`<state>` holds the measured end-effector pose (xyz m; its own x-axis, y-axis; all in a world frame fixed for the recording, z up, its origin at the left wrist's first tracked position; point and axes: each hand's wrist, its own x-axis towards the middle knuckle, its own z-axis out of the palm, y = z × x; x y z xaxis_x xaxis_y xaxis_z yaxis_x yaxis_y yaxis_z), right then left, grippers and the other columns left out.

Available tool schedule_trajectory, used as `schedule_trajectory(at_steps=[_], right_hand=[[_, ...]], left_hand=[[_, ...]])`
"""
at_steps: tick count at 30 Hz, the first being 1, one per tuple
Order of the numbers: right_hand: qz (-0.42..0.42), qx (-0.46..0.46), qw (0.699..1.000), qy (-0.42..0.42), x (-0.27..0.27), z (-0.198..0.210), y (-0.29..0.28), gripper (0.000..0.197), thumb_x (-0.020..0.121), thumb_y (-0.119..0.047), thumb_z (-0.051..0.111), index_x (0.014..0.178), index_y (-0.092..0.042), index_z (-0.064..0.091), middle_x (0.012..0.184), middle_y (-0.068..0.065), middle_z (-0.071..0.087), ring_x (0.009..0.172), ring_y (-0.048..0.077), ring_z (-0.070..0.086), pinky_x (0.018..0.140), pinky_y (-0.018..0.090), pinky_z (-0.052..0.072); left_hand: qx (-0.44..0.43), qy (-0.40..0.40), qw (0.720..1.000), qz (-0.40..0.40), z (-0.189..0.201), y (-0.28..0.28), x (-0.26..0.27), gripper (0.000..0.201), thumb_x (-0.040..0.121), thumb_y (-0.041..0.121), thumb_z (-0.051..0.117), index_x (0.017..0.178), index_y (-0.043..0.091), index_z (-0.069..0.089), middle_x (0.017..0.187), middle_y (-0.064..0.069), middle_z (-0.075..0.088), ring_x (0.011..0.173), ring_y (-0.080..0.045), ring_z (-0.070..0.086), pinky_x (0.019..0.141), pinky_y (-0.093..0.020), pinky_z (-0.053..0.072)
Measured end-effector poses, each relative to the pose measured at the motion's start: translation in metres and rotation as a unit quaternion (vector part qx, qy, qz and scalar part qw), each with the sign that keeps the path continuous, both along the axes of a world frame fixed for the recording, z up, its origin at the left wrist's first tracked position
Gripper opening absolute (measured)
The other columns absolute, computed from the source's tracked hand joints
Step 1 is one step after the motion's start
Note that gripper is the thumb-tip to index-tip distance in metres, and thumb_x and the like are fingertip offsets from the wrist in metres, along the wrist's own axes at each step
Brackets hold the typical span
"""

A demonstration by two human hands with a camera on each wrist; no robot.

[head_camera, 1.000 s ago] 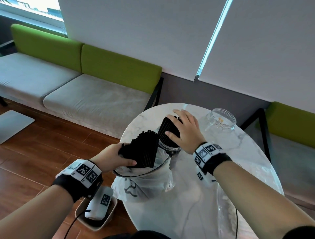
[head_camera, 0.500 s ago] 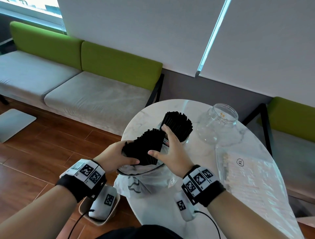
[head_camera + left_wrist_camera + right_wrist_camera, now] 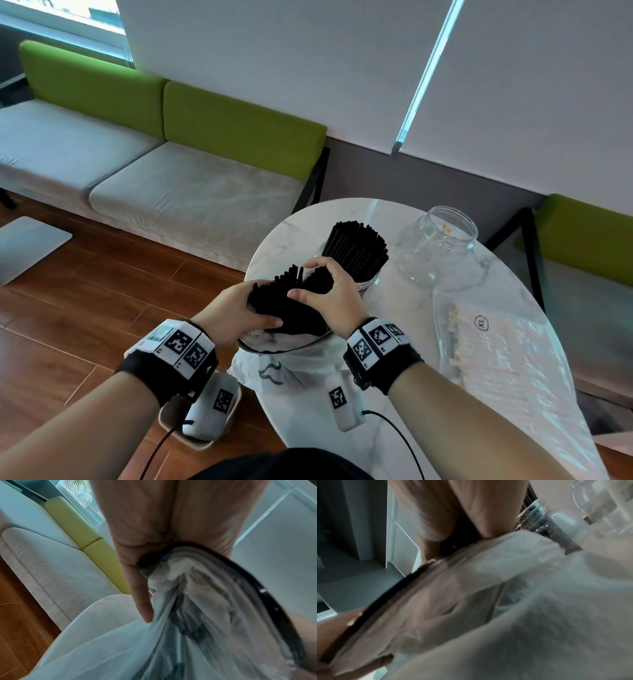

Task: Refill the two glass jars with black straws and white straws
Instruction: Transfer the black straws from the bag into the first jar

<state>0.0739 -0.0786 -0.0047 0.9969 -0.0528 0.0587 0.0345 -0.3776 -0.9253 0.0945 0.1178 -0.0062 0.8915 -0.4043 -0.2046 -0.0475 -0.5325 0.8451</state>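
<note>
A thick bundle of black straws [image 3: 291, 301] sticks out of a clear plastic bag [image 3: 294, 377] at the table's near left edge. My left hand [image 3: 239, 308] grips the bundle from the left, thumb across its front. My right hand [image 3: 329, 291] curls round the same bundle from the right. Just behind stands a glass jar [image 3: 368, 281] packed with black straws [image 3: 356, 246]. An almost empty glass jar [image 3: 435, 246] stands to its right. White straws lie in a flat clear pack [image 3: 496, 346] at the right. In the wrist views the bag [image 3: 188, 615] [image 3: 522, 588] fills the frame, blurred.
The round white marble table [image 3: 404, 301] has a green and grey bench [image 3: 171, 171] behind it and wooden floor [image 3: 68, 308] to the left. A small tray holding a tagged white device [image 3: 209, 407] sits on the floor below my left wrist.
My right hand left the straws in the jar and came back to the bundle in the bag, closing round it. The left hand has kept its grip throughout.
</note>
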Motion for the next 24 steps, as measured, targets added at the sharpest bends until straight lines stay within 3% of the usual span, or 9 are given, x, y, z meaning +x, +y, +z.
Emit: schedule_trajectory(at_steps=[4,11,13,18,22,24], right_hand=[[-0.024,0.049,0.998,-0.042,0.002,0.007,-0.007,0.035,0.068,-0.018,0.085,0.094,-0.017,0.061,0.087,-0.011,0.061,0.082,-0.003,0.056,0.08,0.01,0.042],[-0.049,0.075,0.992,-0.093,0.012,0.04,-0.03,0.024,0.073,-0.016,0.079,0.086,-0.018,0.059,0.085,-0.005,0.062,0.08,0.009,0.058,0.084,0.036,0.051],[-0.047,0.08,0.992,-0.09,0.014,0.046,-0.035,0.023,0.073,-0.017,0.078,0.085,-0.021,0.059,0.084,-0.005,0.062,0.08,0.01,0.059,0.082,0.039,0.052],[-0.039,0.096,0.991,-0.082,0.011,0.041,-0.031,0.027,0.074,-0.006,0.079,0.09,-0.012,0.059,0.079,-0.007,0.064,0.077,0.005,0.06,0.081,0.027,0.051],[-0.028,0.076,0.995,-0.058,0.003,0.028,-0.024,0.03,0.072,-0.011,0.082,0.093,-0.01,0.06,0.082,-0.004,0.064,0.078,-0.003,0.058,0.078,0.008,0.042],[-0.037,0.065,0.995,-0.063,0.003,0.029,-0.024,0.029,0.073,-0.012,0.081,0.092,-0.009,0.061,0.084,-0.002,0.064,0.079,-0.004,0.057,0.077,0.004,0.039]], left_hand=[[0.008,0.004,1.0,0.006,-0.001,-0.001,0.003,0.059,0.066,0.018,0.084,0.118,0.027,0.056,0.106,0.009,0.066,0.105,-0.01,0.059,0.094,-0.027,0.046],[0.049,-0.01,0.999,0.009,0.0,-0.006,0.009,0.064,0.068,0.021,0.083,0.125,0.021,0.055,0.11,0.006,0.064,0.107,-0.011,0.057,0.094,-0.024,0.042],[0.044,-0.006,0.999,0.01,0.0,-0.008,0.01,0.064,0.067,0.02,0.083,0.125,0.021,0.055,0.109,0.006,0.063,0.107,-0.011,0.056,0.093,-0.023,0.041],[0.037,0.0,0.999,0.012,-0.002,-0.009,0.012,0.066,0.066,0.021,0.084,0.126,0.021,0.055,0.113,0.004,0.065,0.108,-0.012,0.058,0.096,-0.026,0.044],[0.035,-0.002,0.999,0.007,-0.001,-0.01,0.012,0.065,0.067,0.022,0.084,0.125,0.024,0.055,0.113,0.006,0.064,0.108,-0.012,0.058,0.095,-0.026,0.043],[0.042,-0.004,0.999,0.002,0.0,-0.009,0.012,0.065,0.067,0.023,0.083,0.125,0.023,0.055,0.113,0.006,0.064,0.108,-0.011,0.057,0.094,-0.025,0.043]])
